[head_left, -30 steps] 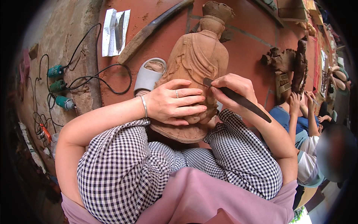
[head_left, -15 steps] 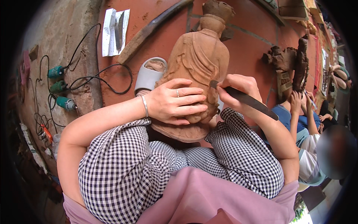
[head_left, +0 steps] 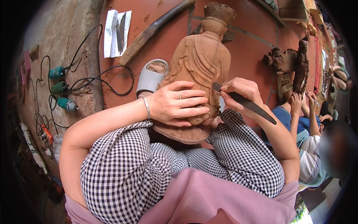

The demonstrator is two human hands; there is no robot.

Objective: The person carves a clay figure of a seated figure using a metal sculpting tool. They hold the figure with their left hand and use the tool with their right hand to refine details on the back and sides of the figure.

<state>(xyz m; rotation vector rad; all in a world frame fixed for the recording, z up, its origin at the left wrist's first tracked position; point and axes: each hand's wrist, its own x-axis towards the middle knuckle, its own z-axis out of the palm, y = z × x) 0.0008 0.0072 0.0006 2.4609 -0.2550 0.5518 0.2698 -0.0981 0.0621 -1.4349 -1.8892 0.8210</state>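
Observation:
A brown carved wooden statue point(head_left: 203, 56) of a robed figure lies along the floor, its head away from me and its base between my legs. My left hand point(head_left: 182, 104) rests flat across its lower part, fingers spread, a ring on one finger and a bangle at the wrist. Pinched in my right hand point(head_left: 242, 90) is a dark, flat, slightly curved file point(head_left: 255, 109). Its far tip touches or nearly touches the statue's right side, and its wide end sticks out past my wrist.
Left of the statue are a grey slipper point(head_left: 149, 80) on a foot, a long wooden bar point(head_left: 149, 33), and white paper point(head_left: 110, 35) bearing another dark blade. Green power tools point(head_left: 67, 103) with black cords lie farther left. At right, a dark wood carving point(head_left: 287, 61) stands near another person's hands point(head_left: 296, 106).
The file and my right hand have shifted very slightly, and the tool's angle differs a little. My left hand stays on the statue. The whole view has drifted slightly.

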